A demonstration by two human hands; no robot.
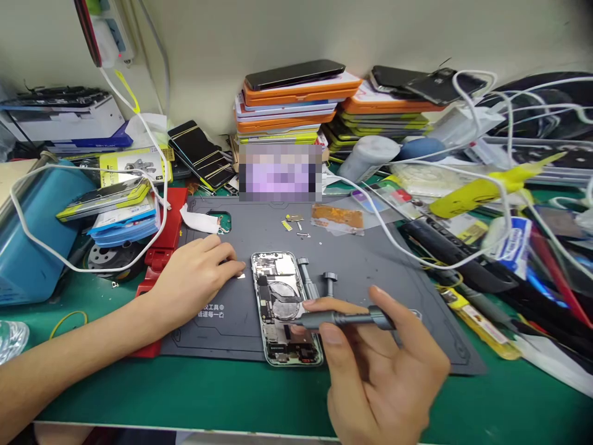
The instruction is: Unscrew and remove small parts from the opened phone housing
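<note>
An opened phone (280, 334) lies upright on the grey work mat, its inner parts and a round silver coil exposed. My right hand (384, 364) grips a grey screwdriver (343, 318) between thumb and fingers, held almost level with its tip over the phone's lower half. To the left of the phone, my left hand (199, 278) rests low over the mat with fingers bent together. A small white piece (241, 275) shows at its fingertips; the thumb is hidden, so the grip is unclear. Two more grey screwdrivers, one of them a short-capped screwdriver (330, 281), lie just right of the phone.
Small metal parts (294, 221) and an orange-brown strip (337, 217) lie on the grey mat (250, 222). A red holder (169, 247) borders it left. Orange boxes (296, 93) are stacked behind. A white cable (393, 232) loops across the right, near a yellow tool (482, 194).
</note>
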